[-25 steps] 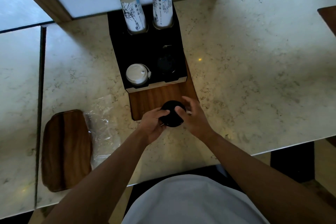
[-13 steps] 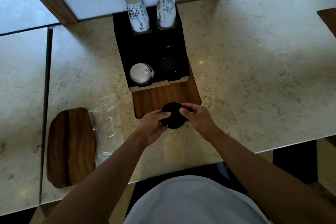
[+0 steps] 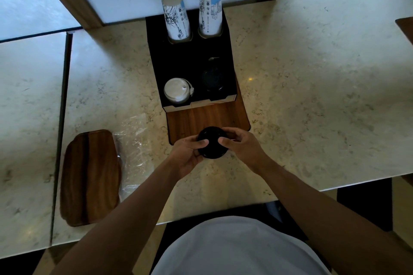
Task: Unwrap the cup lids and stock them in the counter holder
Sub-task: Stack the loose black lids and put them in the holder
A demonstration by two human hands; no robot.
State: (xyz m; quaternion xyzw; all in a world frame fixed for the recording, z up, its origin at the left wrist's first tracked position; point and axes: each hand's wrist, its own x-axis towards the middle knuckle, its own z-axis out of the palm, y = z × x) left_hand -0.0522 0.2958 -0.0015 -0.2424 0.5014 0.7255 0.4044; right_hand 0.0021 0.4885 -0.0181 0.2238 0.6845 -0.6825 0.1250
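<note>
Hidden under both thumbs: part of the black lids (image 3: 212, 140), count unreadable; fingers of left hand (image 3: 185, 156) and right hand (image 3: 242, 148) tucked beneath

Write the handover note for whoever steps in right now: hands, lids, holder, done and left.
Left hand and right hand both grip the stack of black lids, held just above the counter's near edge, in front of the holder.
Holder: white lids in the front left slot, dark lids low in the front right slot, cup stacks at the back.
Done: clear wrapper lies discarded beside the wooden tray.
Left: drop the held stack into the front right slot.
</note>
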